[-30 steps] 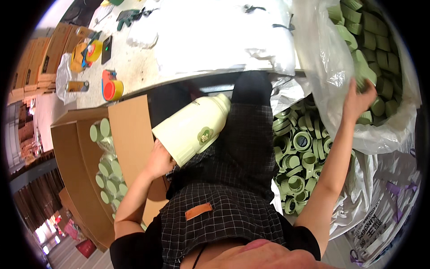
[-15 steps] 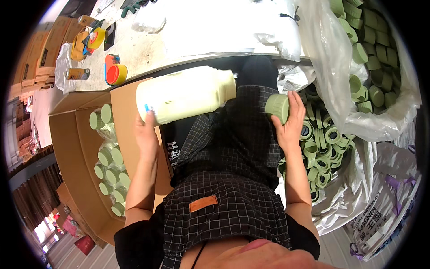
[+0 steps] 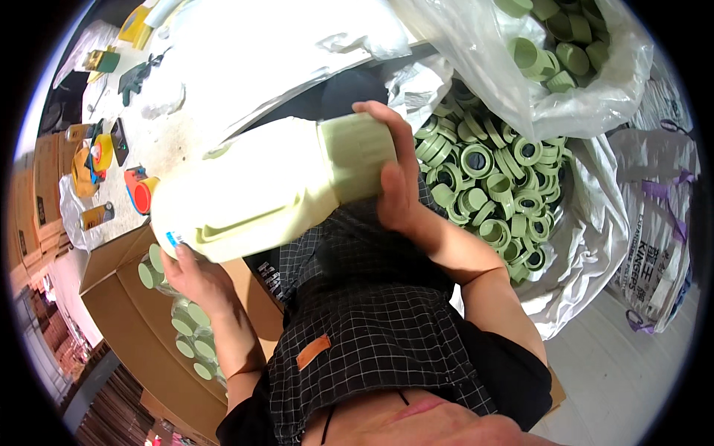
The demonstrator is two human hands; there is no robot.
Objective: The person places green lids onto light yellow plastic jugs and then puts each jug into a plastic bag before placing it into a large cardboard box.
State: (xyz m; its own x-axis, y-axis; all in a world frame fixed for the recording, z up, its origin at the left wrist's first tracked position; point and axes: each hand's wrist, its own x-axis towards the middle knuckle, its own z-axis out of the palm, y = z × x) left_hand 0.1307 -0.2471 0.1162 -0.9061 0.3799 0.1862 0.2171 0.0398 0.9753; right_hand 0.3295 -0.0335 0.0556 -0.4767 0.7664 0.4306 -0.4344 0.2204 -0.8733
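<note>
A large pale green thermos bottle [image 3: 245, 186] lies tilted across my lap, its base to the left and its mouth end up to the right. My left hand [image 3: 197, 281] is closed on the base, beside a small blue-and-white sticker. Over the mouth end sits a darker green cap [image 3: 355, 157]. My right hand [image 3: 400, 167] is wrapped round this cap, fingers on its far side and thumb on the near side. Whether the cap is threaded on cannot be seen.
At left, a cardboard box [image 3: 137, 327] holds several green-capped bottles [image 3: 195, 346]. On the right are a sack of green ringed lids [image 3: 494, 186] and a clear bag [image 3: 513, 104] of green cups. The table carries white sheeting [image 3: 282, 52], a tape dispenser [image 3: 140, 189] and a phone [image 3: 119, 141].
My right hand has brought the cap leftward onto the bottle's mouth. The bottle has come closer and tilted, mouth end up. The whole view has turned towards the right.
</note>
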